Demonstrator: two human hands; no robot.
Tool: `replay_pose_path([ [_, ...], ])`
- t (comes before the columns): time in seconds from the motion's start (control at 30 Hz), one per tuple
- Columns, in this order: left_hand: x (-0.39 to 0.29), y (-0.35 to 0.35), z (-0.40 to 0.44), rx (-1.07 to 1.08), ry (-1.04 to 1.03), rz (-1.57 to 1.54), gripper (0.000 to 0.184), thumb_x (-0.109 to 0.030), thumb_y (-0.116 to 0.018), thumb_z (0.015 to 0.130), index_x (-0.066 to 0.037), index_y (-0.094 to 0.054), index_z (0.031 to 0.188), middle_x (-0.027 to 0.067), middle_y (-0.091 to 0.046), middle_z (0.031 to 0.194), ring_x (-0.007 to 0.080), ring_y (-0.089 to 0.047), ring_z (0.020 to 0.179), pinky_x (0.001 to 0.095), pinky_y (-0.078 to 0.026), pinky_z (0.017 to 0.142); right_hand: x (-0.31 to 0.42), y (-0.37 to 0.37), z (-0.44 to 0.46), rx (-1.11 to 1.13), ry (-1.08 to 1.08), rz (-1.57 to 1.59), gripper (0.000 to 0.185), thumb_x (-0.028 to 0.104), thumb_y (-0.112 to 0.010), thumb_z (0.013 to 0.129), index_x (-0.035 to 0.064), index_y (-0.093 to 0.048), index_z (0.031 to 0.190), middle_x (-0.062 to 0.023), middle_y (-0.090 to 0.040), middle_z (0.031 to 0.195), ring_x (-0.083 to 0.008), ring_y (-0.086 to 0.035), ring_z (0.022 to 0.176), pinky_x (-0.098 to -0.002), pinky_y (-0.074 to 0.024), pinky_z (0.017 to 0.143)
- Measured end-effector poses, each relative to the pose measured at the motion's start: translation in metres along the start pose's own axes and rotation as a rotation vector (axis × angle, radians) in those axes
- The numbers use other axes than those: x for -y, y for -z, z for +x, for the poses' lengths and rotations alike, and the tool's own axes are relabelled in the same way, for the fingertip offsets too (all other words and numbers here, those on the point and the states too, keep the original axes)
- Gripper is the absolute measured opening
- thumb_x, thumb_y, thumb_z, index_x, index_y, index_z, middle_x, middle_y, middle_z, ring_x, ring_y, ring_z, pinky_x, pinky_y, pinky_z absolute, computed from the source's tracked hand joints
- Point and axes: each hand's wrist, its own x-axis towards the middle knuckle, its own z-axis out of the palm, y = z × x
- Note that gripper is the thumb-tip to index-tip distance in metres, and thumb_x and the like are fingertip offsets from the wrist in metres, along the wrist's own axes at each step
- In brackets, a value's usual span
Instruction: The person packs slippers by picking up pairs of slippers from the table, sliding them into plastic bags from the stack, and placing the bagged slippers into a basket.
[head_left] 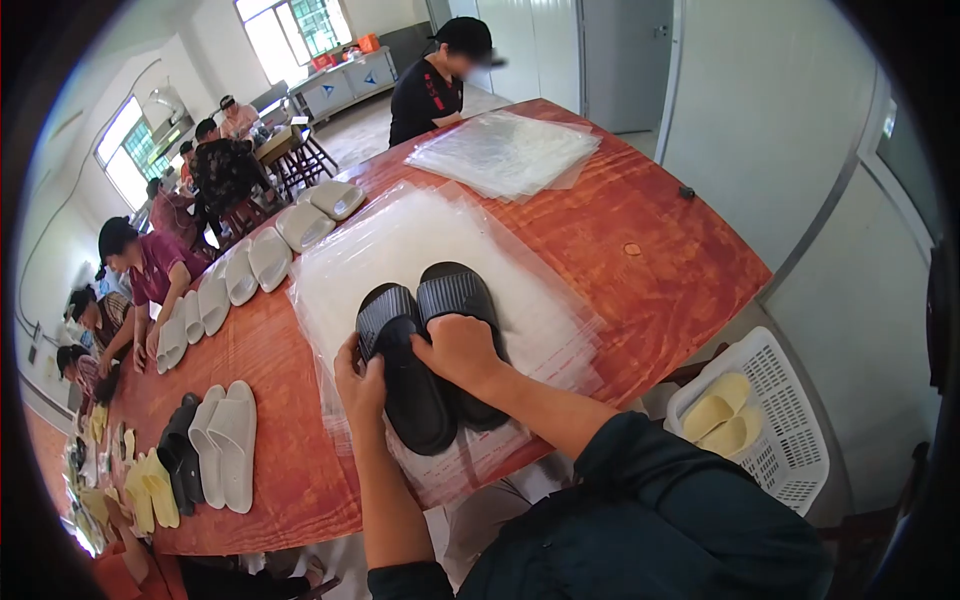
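- L hand (361, 378) at outer side of L black slide (420, 415), fingers bent & touching it, thumb alongside; tips partly hidden, can't tell if pinching.
- R hand (463, 348) at strap of R black slide (455, 285), fingers curled into the foot opening; tips hidden, can't tell what they pinched, if anything.
- Both slides lay on clear bag stack (530, 270), nr the surface's (650, 250) near edge, heels twd that edge, L heel partly over R.
- Risk: bags looked slick & stack reached near edge; a hard pull could've skidded slides + bags off.
- Risk: loose, uneven bag edges could've snagged on a sole, dragging several along.
- Risk: overlapped soles, if pressed unevenly, could've slipped apart.
- Pale slides (232, 450) stood twd the surface's left end; well apart, so low chance of a knock.
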Motion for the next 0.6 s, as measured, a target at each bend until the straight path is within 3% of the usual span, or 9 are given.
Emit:
replay_pose_path([
  [0.13, -0.006, 0.008, 0.000, 0.055, 0.185, -0.696, 0.051, -0.030, -0.044, 0.102, 0.000, -0.049, 0.143, 0.0099, -0.059, 0.130, 0.0215, -0.057, 0.117, 0.0339, -0.043, 0.102, -0.002, 0.011, 0.002, -0.101, -0.114, 0.102, 0.042, 0.039, -0.069, 0.085, 0.0016, -0.066, 0.067, -0.0213, -0.064, 0.068, -0.0396, -0.066, 0.065, -0.0489, -0.0525, 0.060],
  [0.2, 0.002, 0.009, 0.002, 0.019, 0.217, -0.609, 0.057, -0.040, -0.040, 0.104, -0.001, -0.048, 0.144, 0.0101, -0.060, 0.128, 0.0216, -0.057, 0.113, 0.0328, -0.042, 0.102, -0.011, 0.024, 0.002, -0.176, -0.181, 0.344, 0.044, 0.038, -0.068, 0.084, -0.0014, -0.063, 0.066, -0.0249, -0.061, 0.068, -0.0428, -0.063, 0.064, -0.0501, -0.0483, 0.058],
  [0.23, 0.019, 0.008, 0.009, 0.059, 0.259, -0.559, 0.057, -0.042, -0.040, 0.104, -0.001, -0.050, 0.143, 0.0100, -0.060, 0.127, 0.0218, -0.057, 0.113, 0.0335, -0.042, 0.103, -0.019, 0.034, 0.003, -0.219, -0.125, 0.360, 0.042, 0.032, -0.069, 0.088, -0.0038, -0.062, 0.067, -0.0174, -0.060, 0.058, -0.0275, -0.058, 0.050, -0.0403, -0.0421, 0.051],
  [0.27, 0.028, 0.006, 0.012, 0.102, 0.301, -0.509, 0.058, -0.044, -0.039, 0.104, -0.002, -0.052, 0.141, 0.0099, -0.061, 0.127, 0.0220, -0.057, 0.113, 0.0343, -0.042, 0.103, -0.029, 0.047, 0.004, -0.186, -0.157, 0.462, 0.041, 0.031, -0.068, 0.089, -0.0033, -0.062, 0.068, -0.0105, -0.060, 0.058, -0.0202, -0.056, 0.052, -0.0374, -0.0418, 0.051],
  [0.33, 0.006, 0.005, 0.004, 0.110, 0.340, -0.514, 0.054, -0.042, -0.050, 0.101, 0.000, -0.059, 0.134, 0.0132, -0.063, 0.124, 0.0256, -0.057, 0.114, 0.0372, -0.044, 0.102, -0.042, 0.092, 0.002, -0.125, -0.281, 0.655, 0.036, 0.028, -0.067, 0.092, -0.0014, -0.063, 0.071, 0.0005, -0.058, 0.063, -0.0091, -0.053, 0.059, -0.0316, -0.0407, 0.052],
  [0.4, -0.019, -0.001, -0.010, 0.055, -0.155, 0.407, 0.049, -0.035, -0.067, 0.092, 0.001, -0.064, 0.125, 0.0162, -0.064, 0.123, 0.0300, -0.057, 0.116, 0.0397, -0.045, 0.101, -0.055, 0.145, -0.010, -0.135, -0.328, 0.838, 0.029, 0.025, -0.066, 0.093, 0.0017, -0.065, 0.075, 0.0046, -0.057, 0.069, -0.0048, -0.051, 0.064, -0.0270, -0.0399, 0.055],
  [0.43, -0.028, -0.005, -0.014, 0.009, -0.237, 0.482, 0.048, -0.024, -0.078, 0.081, 0.001, -0.066, 0.120, 0.0176, -0.065, 0.121, 0.0330, -0.056, 0.115, 0.0412, -0.046, 0.100, -0.068, 0.165, -0.016, -0.172, -0.278, 0.928, 0.025, 0.023, -0.066, 0.093, 0.0033, -0.067, 0.078, 0.0045, -0.058, 0.071, -0.0043, -0.051, 0.065, -0.0251, -0.0399, 0.056],
  [0.53, -0.045, -0.008, -0.019, 0.039, -0.336, 0.432, 0.045, -0.019, -0.079, 0.077, -0.002, -0.068, 0.117, 0.0149, -0.065, 0.119, 0.0318, -0.057, 0.113, 0.0416, -0.047, 0.097, -0.121, 0.199, -0.025, -0.370, -0.358, 0.792, 0.026, 0.022, -0.065, 0.095, 0.0046, -0.066, 0.075, 0.0064, -0.056, 0.070, -0.0026, -0.050, 0.066, -0.0229, -0.0379, 0.057],
  [0.6, -0.063, -0.012, -0.026, 0.162, -0.301, 0.348, 0.047, -0.016, -0.081, 0.073, -0.003, -0.068, 0.116, 0.0136, -0.064, 0.117, 0.0296, -0.057, 0.109, 0.0406, -0.048, 0.094, -0.156, 0.222, -0.030, -0.402, -0.408, 0.651, 0.039, 0.032, -0.068, 0.093, -0.0018, -0.068, 0.074, -0.0023, -0.062, 0.065, -0.0116, -0.055, 0.058, -0.0317, -0.0421, 0.055],
])
